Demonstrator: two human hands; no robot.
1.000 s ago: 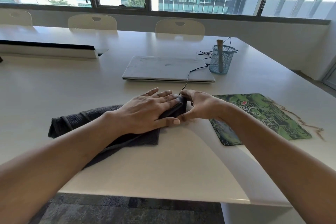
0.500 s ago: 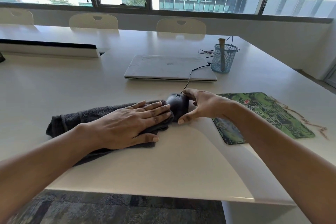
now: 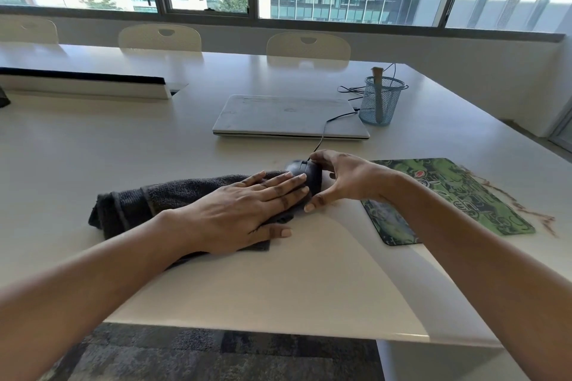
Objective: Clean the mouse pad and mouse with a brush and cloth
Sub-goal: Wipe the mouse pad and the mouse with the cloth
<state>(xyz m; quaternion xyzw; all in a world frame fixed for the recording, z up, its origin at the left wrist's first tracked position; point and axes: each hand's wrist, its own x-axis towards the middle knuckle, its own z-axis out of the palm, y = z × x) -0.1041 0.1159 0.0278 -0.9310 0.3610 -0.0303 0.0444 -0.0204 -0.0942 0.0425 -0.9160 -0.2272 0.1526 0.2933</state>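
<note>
Head view, frame centre. My left hand [image 3: 244, 207]: flat, fingers straight, pressing the dark grey folded towelling cloth [image 3: 139, 204] against the black corded mouse [image 3: 305, 172]. My right hand [image 3: 346, 179]: thumb and fingers clasp the mouse on the white surface [image 3: 123, 148]. Mouse wipe under way. Green patterned mouse pad [image 3: 448, 198], right of centre: cleaning left to do, I judge. Wooden handle [image 3: 378, 77], likely the brush, stands in the blue mesh cup [image 3: 382, 102], upper right.

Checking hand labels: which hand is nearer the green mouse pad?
Right. The right hand grips the mouse just left of the mouse pad; the left hand lies flat on the dark cloth, farther left, beyond the mouse.
</note>
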